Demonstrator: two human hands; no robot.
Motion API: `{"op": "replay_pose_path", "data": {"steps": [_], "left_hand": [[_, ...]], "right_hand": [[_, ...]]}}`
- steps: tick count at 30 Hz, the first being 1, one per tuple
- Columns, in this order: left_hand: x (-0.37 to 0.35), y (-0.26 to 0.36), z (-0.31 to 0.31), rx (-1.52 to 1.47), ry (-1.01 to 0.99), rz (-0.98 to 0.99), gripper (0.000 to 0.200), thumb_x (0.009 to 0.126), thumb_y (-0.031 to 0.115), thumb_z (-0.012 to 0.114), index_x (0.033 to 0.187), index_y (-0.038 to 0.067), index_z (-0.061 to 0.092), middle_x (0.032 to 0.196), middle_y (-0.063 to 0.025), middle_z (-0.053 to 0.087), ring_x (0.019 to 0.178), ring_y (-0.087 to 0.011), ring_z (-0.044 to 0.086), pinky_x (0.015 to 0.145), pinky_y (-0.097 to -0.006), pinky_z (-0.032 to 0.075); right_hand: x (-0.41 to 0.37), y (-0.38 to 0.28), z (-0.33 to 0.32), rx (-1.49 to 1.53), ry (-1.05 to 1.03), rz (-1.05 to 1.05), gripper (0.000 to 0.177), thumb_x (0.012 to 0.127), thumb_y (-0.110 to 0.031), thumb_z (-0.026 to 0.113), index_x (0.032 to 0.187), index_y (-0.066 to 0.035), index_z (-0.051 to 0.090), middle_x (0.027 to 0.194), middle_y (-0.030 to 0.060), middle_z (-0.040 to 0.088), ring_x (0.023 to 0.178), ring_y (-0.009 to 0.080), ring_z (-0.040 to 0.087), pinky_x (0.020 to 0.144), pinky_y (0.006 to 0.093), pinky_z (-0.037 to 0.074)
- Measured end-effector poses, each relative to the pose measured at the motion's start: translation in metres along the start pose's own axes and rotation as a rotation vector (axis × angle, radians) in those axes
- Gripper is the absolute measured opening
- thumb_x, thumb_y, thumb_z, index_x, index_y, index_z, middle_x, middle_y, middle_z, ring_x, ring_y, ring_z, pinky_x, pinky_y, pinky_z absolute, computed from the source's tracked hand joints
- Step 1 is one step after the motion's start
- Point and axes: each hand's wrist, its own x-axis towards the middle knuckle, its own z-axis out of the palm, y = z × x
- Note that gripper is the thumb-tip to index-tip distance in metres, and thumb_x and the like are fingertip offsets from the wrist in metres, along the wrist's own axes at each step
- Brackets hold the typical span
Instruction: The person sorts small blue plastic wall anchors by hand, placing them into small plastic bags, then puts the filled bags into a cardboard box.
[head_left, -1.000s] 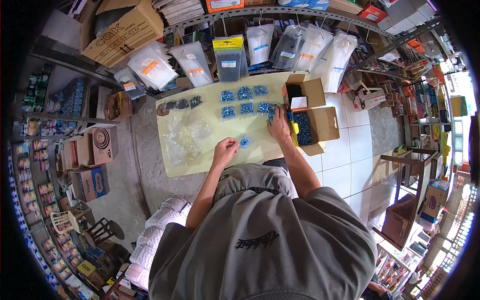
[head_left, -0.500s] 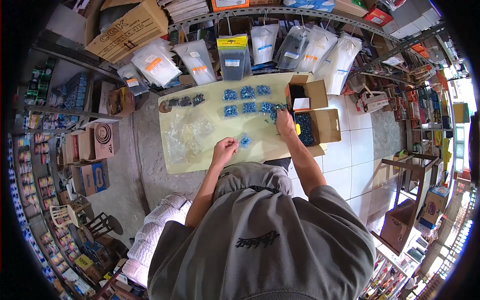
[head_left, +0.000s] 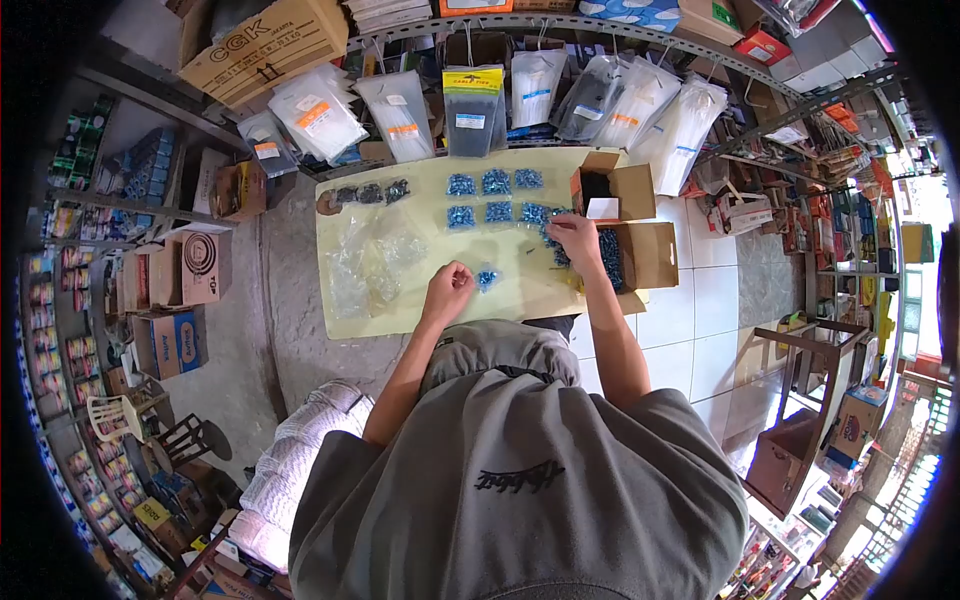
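My left hand [head_left: 451,288] is closed at the left edge of a small clear bag [head_left: 487,279] with blue pieces in it, lying near the front of the pale yellow table [head_left: 420,318]. Over a loose heap of blue pieces [head_left: 561,257], my right hand [head_left: 575,240] has its fingers pressed together, pointing left; what is between them is too small to make out. Just right of that hand stands an open carton [head_left: 612,262] of dark blue pieces. Behind the heap, several filled clear bags [head_left: 497,213] lie in two rows.
Empty-looking clear bags [head_left: 375,260] lie on the table's left, with dark packets [head_left: 371,194] behind them. A second open carton [head_left: 628,192] stands at the back right. Packs of cable ties [head_left: 473,115] hang above the back edge. A wooden frame [head_left: 812,345] stands at right.
My right hand has turned and drawn slightly towards me, uncovering more of the loose heap; its wrist now hides the yellow item by the carton. My left hand has shifted slightly up. The view has moved a little.
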Motion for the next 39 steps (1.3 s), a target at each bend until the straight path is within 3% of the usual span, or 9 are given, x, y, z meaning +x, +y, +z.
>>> {"op": "replay_pose_path", "data": {"steps": [1, 3, 4, 8, 16, 19, 21, 31, 39], "left_hand": [[0.000, 0.004, 0.000, 0.010, 0.014, 0.021, 0.014, 0.079, 0.010, 0.064, 0.089, 0.002, 0.058, 0.079, -0.0069, 0.059, 0.071, -0.0161, 0.057, 0.068, -0.0287, 0.047], [0.002, 0.010, 0.001, 0.021, 0.031, 0.043, 0.015, 0.076, 0.009, 0.066, 0.086, 0.002, 0.057, 0.080, -0.0094, 0.059, 0.070, -0.0187, 0.057, 0.067, -0.0304, 0.048], [0.003, 0.011, 0.003, 0.041, 0.030, 0.052, 0.016, 0.076, 0.009, 0.066, 0.086, 0.002, 0.057, 0.080, -0.0097, 0.058, 0.070, -0.0188, 0.057, 0.067, -0.0310, 0.048], [0.007, 0.008, 0.008, 0.121, 0.025, 0.127, 0.016, 0.075, 0.008, 0.066, 0.087, 0.001, 0.058, 0.080, -0.0108, 0.061, 0.071, -0.0197, 0.060, 0.068, -0.0314, 0.049], [0.003, 0.007, 0.010, -0.106, -0.005, -0.007, 0.012, 0.083, 0.011, 0.063, 0.088, -0.001, 0.061, 0.078, -0.0110, 0.067, 0.069, -0.0151, 0.064, 0.066, -0.0287, 0.051], [0.004, 0.005, 0.010, -0.103, -0.002, -0.039, 0.014, 0.085, 0.013, 0.063, 0.088, -0.001, 0.062, 0.076, -0.0104, 0.067, 0.068, -0.0141, 0.063, 0.065, -0.0284, 0.050], [0.004, 0.003, 0.011, -0.079, -0.003, -0.053, 0.014, 0.086, 0.013, 0.062, 0.087, -0.001, 0.062, 0.075, -0.0101, 0.067, 0.068, -0.0141, 0.063, 0.065, -0.0283, 0.050], [0.001, 0.004, 0.010, -0.100, 0.000, -0.085, 0.017, 0.086, 0.016, 0.063, 0.088, -0.001, 0.063, 0.076, -0.0100, 0.067, 0.068, -0.0141, 0.063, 0.065, -0.0283, 0.050], [0.001, 0.001, 0.011, -0.117, -0.008, -0.087, 0.016, 0.086, 0.015, 0.063, 0.089, -0.001, 0.063, 0.076, -0.0097, 0.067, 0.068, -0.0136, 0.063, 0.065, -0.0282, 0.050]], "right_hand": [[-0.004, 0.001, 0.001, -0.002, -0.004, 0.000, 0.017, 0.083, -0.003, 0.066, 0.097, 0.005, 0.066, 0.087, 0.0111, 0.069, 0.078, 0.0195, 0.068, 0.072, 0.0276, 0.056], [-0.022, -0.002, 0.003, 0.662, -0.229, 0.233, 0.021, 0.084, -0.005, 0.067, 0.101, 0.006, 0.063, 0.094, 0.0106, 0.067, 0.091, 0.0182, 0.066, 0.080, 0.0278, 0.055], [-0.030, -0.008, 0.007, 0.776, -0.270, 0.256, 0.016, 0.088, -0.001, 0.061, 0.102, 0.007, 0.060, 0.100, 0.0129, 0.064, 0.098, 0.0215, 0.064, 0.087, 0.0292, 0.054], [-0.062, -0.021, 0.029, 0.913, -0.403, 0.297, 0.016, 0.088, -0.002, 0.062, 0.102, 0.006, 0.061, 0.099, 0.0131, 0.065, 0.097, 0.0223, 0.064, 0.091, 0.0318, 0.053], [-0.089, -0.013, 0.067, 0.702, -0.367, 0.197, 0.019, 0.088, -0.003, 0.064, 0.104, 0.006, 0.062, 0.101, 0.0127, 0.066, 0.095, 0.0198, 0.065, 0.090, 0.0296, 0.053], [-0.094, -0.007, 0.070, 0.472, -0.332, 0.047, 0.020, 0.086, -0.003, 0.066, 0.103, 0.006, 0.063, 0.098, 0.0111, 0.067, 0.091, 0.0159, 0.064, 0.085, 0.0264, 0.052], [-0.096, -0.005, 0.072, 0.368, -0.270, -0.038, 0.020, 0.083, -0.005, 0.069, 0.100, 0.006, 0.066, 0.093, 0.0082, 0.068, 0.086, 0.0118, 0.062, 0.076, 0.0240, 0.049], [-0.098, -0.002, 0.072, 0.287, -0.337, -0.084, 0.017, 0.088, -0.003, 0.062, 0.102, 0.006, 0.063, 0.098, 0.0100, 0.067, 0.091, 0.0133, 0.063, 0.083, 0.0246, 0.050], [-0.096, -0.006, 0.066, 0.430, -0.459, 0.014, 0.015, 0.089, 0.001, 0.058, 0.102, 0.008, 0.059, 0.097, 0.0132, 0.066, 0.090, 0.0174, 0.065, 0.085, 0.0275, 0.054]]}}
